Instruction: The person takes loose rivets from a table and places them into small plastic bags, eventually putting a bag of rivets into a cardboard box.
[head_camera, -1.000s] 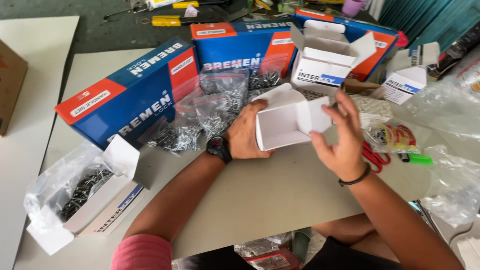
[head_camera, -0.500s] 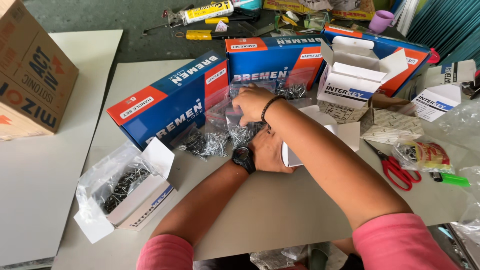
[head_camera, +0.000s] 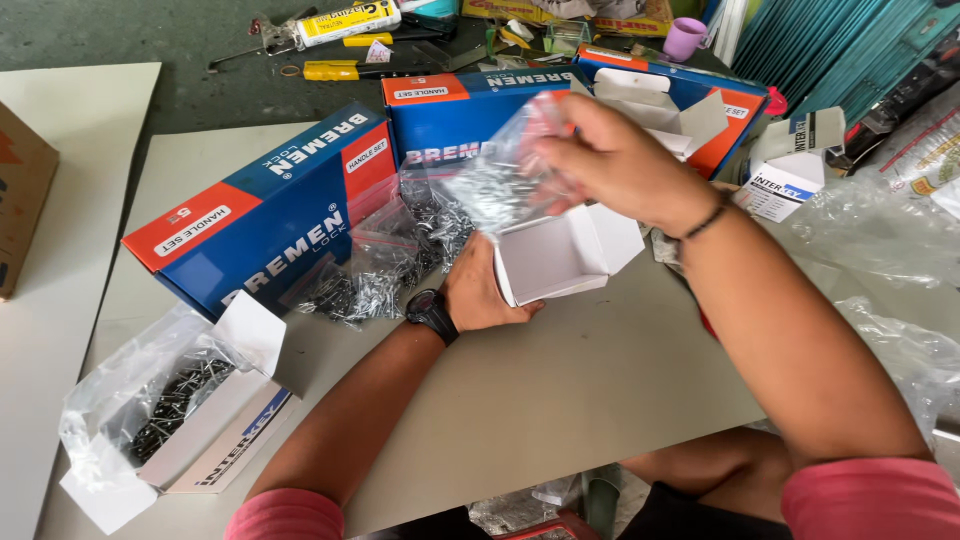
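- My right hand (head_camera: 615, 165) is raised above the table, fingers pinched on a small clear plastic bag of screws (head_camera: 500, 180); the bag hangs from the fingertips toward my left, blurred, so I cannot tell exactly which fingers carry it.
- My left hand (head_camera: 480, 295) lies low on the table, curled around the left side of a small open white box (head_camera: 560, 260), thumb against its wall, holding it steady.
- The relation that matters: the bag sits directly above and a little left of the box mouth, well clear of it, not touching. The box's opening faces up and toward me, with its flaps folded out on the right side.
- The bag's long axis runs roughly left to right, slightly tilted down toward the left; the right hand is the one nearer, in fact gripping it, while the left hand is below it.
- Just beyond my left hand lies a heap of more screw bags (head_camera: 385, 270), touching the long blue and red carton (head_camera: 270, 215).
- Nearer me and left of my left forearm, another white box with a plastic liner of dark screws (head_camera: 170, 410) stands open.
- Right of my right wrist there are loose clear plastic sheets (head_camera: 880, 240) and a small printed box (head_camera: 785, 185).
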